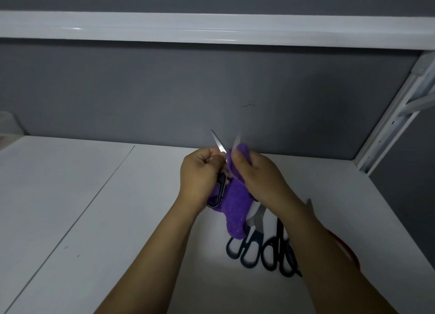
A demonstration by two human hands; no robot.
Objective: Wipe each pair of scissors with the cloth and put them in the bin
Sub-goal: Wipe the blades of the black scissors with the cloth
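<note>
snips [221,189]: 1 | blue-handled scissors [256,237]: 1 | black-handled scissors [280,231]: 1 | red-handled scissors [348,250]: 1 (mostly hidden) | cloth [235,207]: 1

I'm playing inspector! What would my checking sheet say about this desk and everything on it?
Surface: white table with a seam across it and a few small marks.
Job's things: snips held up with the blades apart; purple cloth wrapped on one blade; blue scissors and black scissors lying side by side on the table; no bin seen.
Clutter: red thing mostly hidden by the right arm, cannot tell what it is.
Grippers: left hand grips the snips; right hand pinches the cloth on a blade.
Cables: nothing seen.
Surroundings: grey wall, white shelf above, white rail on the right.
</note>
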